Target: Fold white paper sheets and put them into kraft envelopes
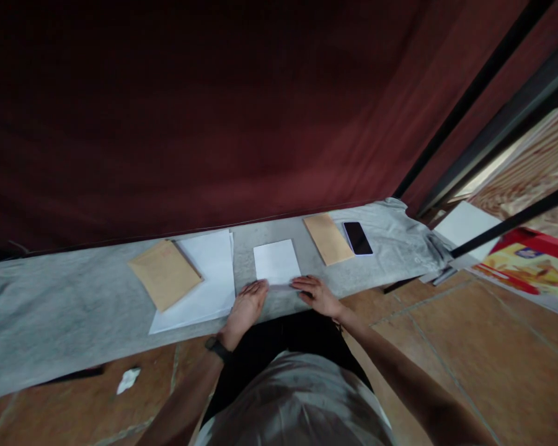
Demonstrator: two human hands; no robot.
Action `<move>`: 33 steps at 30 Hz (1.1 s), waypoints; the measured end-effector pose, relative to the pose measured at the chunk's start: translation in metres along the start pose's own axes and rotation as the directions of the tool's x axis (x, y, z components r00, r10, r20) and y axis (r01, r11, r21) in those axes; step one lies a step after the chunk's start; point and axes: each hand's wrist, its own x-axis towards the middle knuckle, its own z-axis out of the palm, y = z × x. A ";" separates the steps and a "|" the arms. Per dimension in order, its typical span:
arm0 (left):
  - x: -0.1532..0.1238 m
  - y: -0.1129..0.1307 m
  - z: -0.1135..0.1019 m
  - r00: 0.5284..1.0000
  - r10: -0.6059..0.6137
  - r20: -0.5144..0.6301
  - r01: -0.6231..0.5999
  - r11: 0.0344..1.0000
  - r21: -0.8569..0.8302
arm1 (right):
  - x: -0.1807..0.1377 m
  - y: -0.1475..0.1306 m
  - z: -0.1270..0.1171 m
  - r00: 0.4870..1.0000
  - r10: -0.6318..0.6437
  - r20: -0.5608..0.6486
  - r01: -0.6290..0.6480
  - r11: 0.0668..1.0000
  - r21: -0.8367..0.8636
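A folded white sheet (276,261) lies on the grey cloth-covered table (65,310) straight ahead of me. My left hand (245,306) lies flat with its fingertips on the sheet's near left corner. My right hand (315,292) lies flat too, fingers stretched toward the sheet's near right corner. Neither hand grips anything. A dark watch sits on my left wrist.
A stack of white paper (204,282) lies left of the sheet with a brown envelope (164,274) on it. To the right are another brown envelope (328,238) and a black phone (358,238). A crumpled white scrap (128,379) lies on the tiled floor. A dark red curtain hangs behind.
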 end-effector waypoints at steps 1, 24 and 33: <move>-0.001 -0.002 0.001 1.000 0.011 -0.020 -0.012 1.000 -0.029 | 0.001 0.003 -0.001 1.000 -0.007 -0.013 0.008 0.999 0.033; -0.009 -0.024 0.019 0.975 -0.038 -0.218 -0.044 0.932 -0.359 | 0.016 0.022 -0.001 0.986 0.032 -0.162 -0.016 0.995 0.096; 0.013 -0.015 0.011 0.944 -0.281 -0.174 0.198 0.902 -0.383 | 0.025 0.011 -0.009 0.981 0.148 -0.127 -0.146 0.989 0.023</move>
